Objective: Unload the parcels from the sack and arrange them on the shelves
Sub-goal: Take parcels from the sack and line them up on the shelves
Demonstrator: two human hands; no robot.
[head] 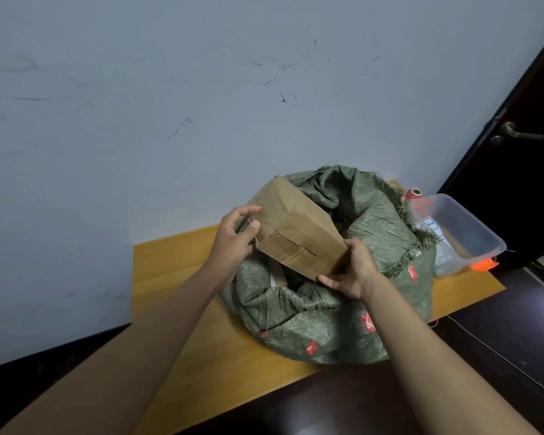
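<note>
Both hands grip 1 brown cardboard parcel [299, 229], tilted above the open mouth of the green woven sack [336, 290] on the yellow desk [176, 268]. The left hand [234, 238] clasps its near left corner, thumb on top; the right hand [350, 271] pinches the lower right corner. That corner pinch looks thin: the parcel might slip, or snag the frayed rim. No shelves are visible.

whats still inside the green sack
Through the sack's open mouth a pale parcel edge shows under the held cardboard box; the rest is hidden by folds.
</note>
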